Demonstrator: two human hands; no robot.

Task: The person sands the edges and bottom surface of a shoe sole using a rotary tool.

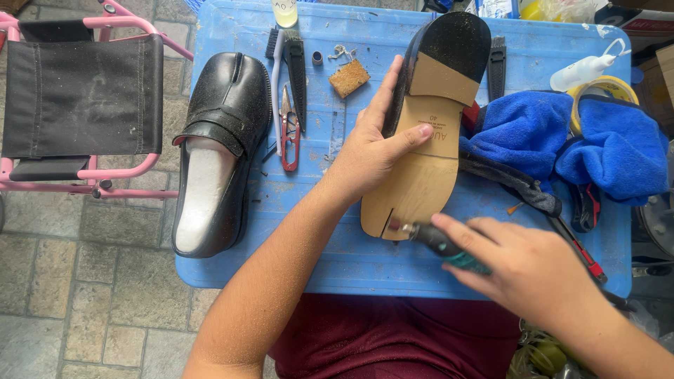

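Note:
My left hand (372, 151) grips a shoe (428, 161) turned sole-up, its tan sole and black heel facing me, thumb pressed on the sole's middle. My right hand (523, 270) holds a small rotary tool (435, 244) with a dark and teal body; its tip touches the tan sole near the toe end. Both rest over a blue plastic table (337, 260). A second black loafer (217, 147) with a white foam last inside lies upright at the table's left.
Red thread snips (289, 130), a black brush (295, 67), a brown sponge block (349, 77), a blue cloth (604, 144), a tape roll (604, 88) and a white squeeze bottle (583, 70) lie on the table. A pink-framed folding stool (81, 98) stands at left on stone paving.

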